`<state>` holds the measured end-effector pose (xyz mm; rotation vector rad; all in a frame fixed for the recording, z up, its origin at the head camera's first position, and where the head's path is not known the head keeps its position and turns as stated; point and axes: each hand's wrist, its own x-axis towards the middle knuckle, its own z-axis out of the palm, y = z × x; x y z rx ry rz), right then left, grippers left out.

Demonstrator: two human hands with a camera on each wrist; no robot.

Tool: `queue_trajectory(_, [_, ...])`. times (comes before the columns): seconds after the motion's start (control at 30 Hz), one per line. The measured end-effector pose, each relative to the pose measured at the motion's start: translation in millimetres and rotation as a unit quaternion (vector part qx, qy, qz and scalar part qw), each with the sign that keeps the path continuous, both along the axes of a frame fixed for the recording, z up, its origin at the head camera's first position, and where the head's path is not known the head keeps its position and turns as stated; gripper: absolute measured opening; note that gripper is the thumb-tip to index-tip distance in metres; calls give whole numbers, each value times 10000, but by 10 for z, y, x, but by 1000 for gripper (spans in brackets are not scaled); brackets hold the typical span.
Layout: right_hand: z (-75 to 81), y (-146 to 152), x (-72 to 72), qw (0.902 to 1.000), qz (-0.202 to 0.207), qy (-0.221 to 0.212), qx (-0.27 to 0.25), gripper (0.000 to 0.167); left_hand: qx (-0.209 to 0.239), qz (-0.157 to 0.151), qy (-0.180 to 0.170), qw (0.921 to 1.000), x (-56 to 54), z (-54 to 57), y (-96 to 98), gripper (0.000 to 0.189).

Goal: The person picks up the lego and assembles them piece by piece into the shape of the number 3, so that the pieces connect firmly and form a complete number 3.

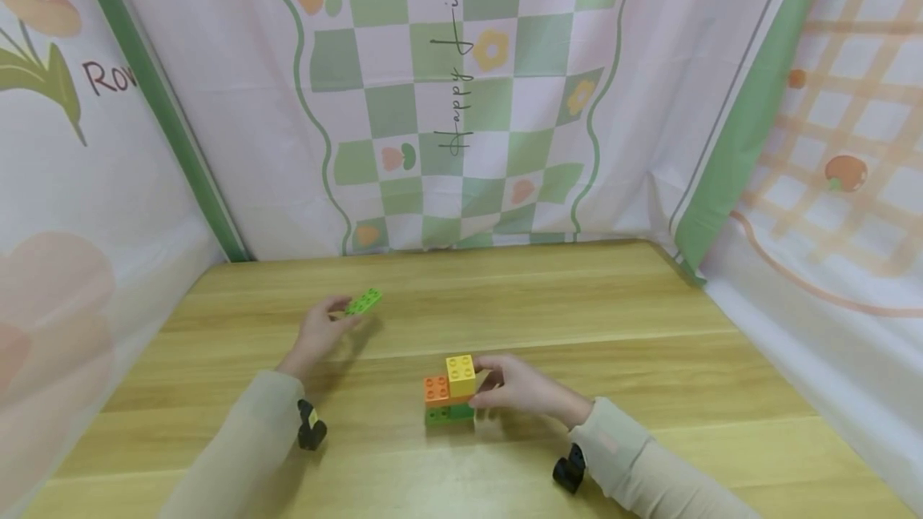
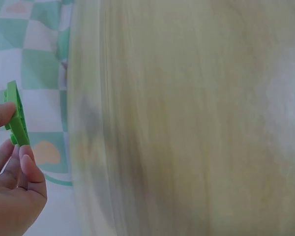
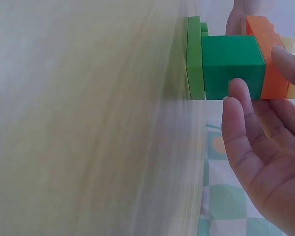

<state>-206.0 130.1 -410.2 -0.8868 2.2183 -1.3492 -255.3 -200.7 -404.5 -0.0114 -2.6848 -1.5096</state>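
My left hand (image 1: 320, 332) is above the left side of the table, pinching a flat light green building brick (image 1: 365, 300) between thumb and fingers. A small stack of building bricks stands near the table's middle. At its bottom is a green flat brick (image 3: 194, 61), topped by a dark green block (image 3: 231, 54). Above these lie an orange flat brick (image 1: 436, 392) and a yellow block (image 1: 461, 376). My right hand (image 1: 525, 388) holds the stack from its right side. In the right wrist view the thumb lies by the orange brick, with fingertips at the dark green block.
The wooden table (image 1: 577, 295) extends around both hands. A patterned curtain (image 1: 490, 102) hangs behind its far edge, with more printed cloth on the left and right. Each wrist carries a small black camera (image 1: 310, 425).
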Motion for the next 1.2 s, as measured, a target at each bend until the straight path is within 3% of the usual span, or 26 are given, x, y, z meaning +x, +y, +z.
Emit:
queue_trajectory(0.43, [15,2,13,10000,4,-14,20,41,119,-86,217,9997,65,82,95,50])
queue_trajectory(0.67, [21,5,17,10000,-11,8,32,41,305,-106,165,9993,82,130,168,50])
queue_trajectory(1.2, [30,0,15,10000,-30,-22,13,41,415,-657,445,9960,217,233,330,48])
